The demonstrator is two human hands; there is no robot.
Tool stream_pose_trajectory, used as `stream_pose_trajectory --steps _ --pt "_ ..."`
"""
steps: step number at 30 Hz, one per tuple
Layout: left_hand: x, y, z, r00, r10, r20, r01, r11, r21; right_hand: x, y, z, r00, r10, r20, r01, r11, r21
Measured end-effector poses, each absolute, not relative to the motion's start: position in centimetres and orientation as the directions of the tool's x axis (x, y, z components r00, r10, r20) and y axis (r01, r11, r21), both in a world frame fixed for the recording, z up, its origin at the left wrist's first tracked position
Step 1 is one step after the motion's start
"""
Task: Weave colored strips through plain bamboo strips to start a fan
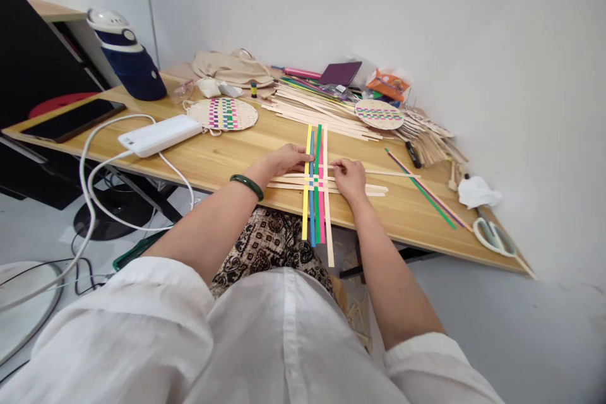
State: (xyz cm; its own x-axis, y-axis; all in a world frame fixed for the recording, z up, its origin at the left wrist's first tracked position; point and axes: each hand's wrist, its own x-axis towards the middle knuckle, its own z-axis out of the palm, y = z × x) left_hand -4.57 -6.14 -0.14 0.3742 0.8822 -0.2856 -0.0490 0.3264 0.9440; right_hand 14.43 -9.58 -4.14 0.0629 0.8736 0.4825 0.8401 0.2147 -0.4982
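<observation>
A small weave of flat strips lies at the table's front edge. Its lengthwise strips are a yellow strip (pixel 305 208), a blue strip (pixel 312 218), a green strip (pixel 317 214), a pink strip (pixel 322 221) and a pale strip (pixel 330 233), their near ends overhanging the edge. Several pale crosswise strips (pixel 376 189) pass over and under them. From the left, my left hand (pixel 290 161) is closed on the yellow and blue strips just above the crossing. My right hand (pixel 349 177) pinches a pale crosswise strip (pixel 392 173) at the right, its fingertips beside the lengthwise pale strip.
Loose coloured strips (pixel 426 192) and scissors (pixel 495 237) lie right. Behind are a pile of pale strips (pixel 317 107), two round woven pieces (pixel 222 115) and a black marker (pixel 413 154). A white power bank (pixel 161 134) with cables, phone (pixel 76 118) and blue bottle (pixel 130 63) stand left.
</observation>
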Motion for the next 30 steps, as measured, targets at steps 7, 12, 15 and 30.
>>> stream_pose_trajectory --steps 7,12,15,30 --pt "-4.42 -6.05 -0.2 0.379 0.879 -0.29 -0.03 0.324 0.945 14.24 -9.85 -3.83 0.008 0.863 0.505 0.818 0.285 -0.5" --pt "-4.42 -6.08 -0.17 0.375 0.884 -0.278 -0.043 0.316 0.948 13.96 -10.08 -3.64 -0.044 0.851 0.523 0.799 0.344 -0.493" --pt "-4.45 -6.24 -0.05 0.369 0.887 -0.278 -0.041 0.314 0.948 13.95 -10.15 -3.67 0.013 0.847 0.532 0.838 0.28 -0.467" --pt "-3.58 -6.24 0.1 0.161 0.946 -0.281 0.098 0.267 0.959 14.05 -10.38 -3.74 0.111 0.847 0.52 0.924 0.105 -0.369"
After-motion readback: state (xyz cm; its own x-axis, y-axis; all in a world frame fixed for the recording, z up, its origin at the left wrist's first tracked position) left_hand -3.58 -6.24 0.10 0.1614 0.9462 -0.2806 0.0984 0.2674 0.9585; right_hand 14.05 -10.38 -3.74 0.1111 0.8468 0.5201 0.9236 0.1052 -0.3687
